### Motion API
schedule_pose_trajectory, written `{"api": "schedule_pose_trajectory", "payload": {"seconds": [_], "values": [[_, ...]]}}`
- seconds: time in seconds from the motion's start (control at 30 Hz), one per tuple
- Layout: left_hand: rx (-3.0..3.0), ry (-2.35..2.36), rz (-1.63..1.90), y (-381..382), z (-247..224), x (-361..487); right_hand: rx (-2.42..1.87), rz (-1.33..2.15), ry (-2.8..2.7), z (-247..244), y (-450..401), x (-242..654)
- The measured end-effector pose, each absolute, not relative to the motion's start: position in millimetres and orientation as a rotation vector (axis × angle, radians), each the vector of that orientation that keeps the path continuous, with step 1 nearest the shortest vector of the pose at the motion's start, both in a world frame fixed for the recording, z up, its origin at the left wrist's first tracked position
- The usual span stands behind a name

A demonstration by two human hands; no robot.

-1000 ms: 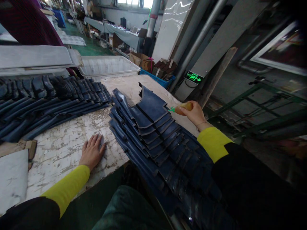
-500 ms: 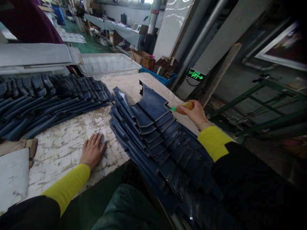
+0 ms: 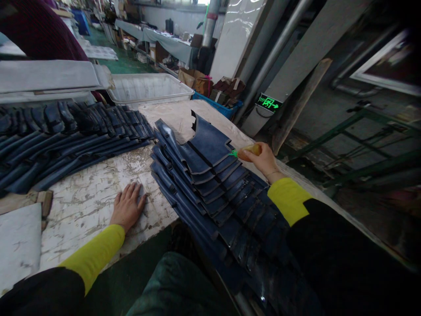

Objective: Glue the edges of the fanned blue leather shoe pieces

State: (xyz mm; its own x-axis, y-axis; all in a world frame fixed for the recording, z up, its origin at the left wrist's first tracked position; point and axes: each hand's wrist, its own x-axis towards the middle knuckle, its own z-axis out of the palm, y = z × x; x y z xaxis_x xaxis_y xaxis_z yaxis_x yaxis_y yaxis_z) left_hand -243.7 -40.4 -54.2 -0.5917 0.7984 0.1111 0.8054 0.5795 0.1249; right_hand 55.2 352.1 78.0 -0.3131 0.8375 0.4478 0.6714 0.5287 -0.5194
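Note:
My right hand (image 3: 265, 159) is closed around a yellowish squeeze bottle (image 3: 249, 152) with a green nozzle. The nozzle tip is at the right edge of the top piece in a fanned stack of dark blue leather-like pieces (image 3: 210, 147); whether it touches cannot be made out. Shiny wet-looking streaks show on lower pieces of this stack, which overlap down toward me. My left hand (image 3: 129, 206) lies flat on the worn whitish tabletop (image 3: 95, 180), fingers spread, holding nothing, to the left of the stack.
Another row of dark blue pieces (image 3: 66, 136) lies at the left. Behind it are a white plastic tub (image 3: 149, 85) and a blue crate (image 3: 215, 105) with brown pieces. A white board (image 3: 19, 241) sits at the near left. A person's dark red sleeve (image 3: 42, 30) shows at the upper left.
My right hand has moved slightly left and down with the bottle, bringing the nozzle from the notch to lower along the top piece's right edge. My left hand stays in place.

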Motion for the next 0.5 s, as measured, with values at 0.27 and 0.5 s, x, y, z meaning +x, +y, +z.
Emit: {"api": "schedule_pose_trajectory", "payload": {"seconds": [0.27,0.5], "values": [[-1.403,-2.744,-0.260,-40.1,-53.1,-243.2,-1.188,0.356,-2.118,64.9,340.5,49.7],[-1.395,-2.770,-0.256,-40.4,-51.4,-242.0,-1.176,0.441,-2.100,52.8,320.7,43.2]]}}
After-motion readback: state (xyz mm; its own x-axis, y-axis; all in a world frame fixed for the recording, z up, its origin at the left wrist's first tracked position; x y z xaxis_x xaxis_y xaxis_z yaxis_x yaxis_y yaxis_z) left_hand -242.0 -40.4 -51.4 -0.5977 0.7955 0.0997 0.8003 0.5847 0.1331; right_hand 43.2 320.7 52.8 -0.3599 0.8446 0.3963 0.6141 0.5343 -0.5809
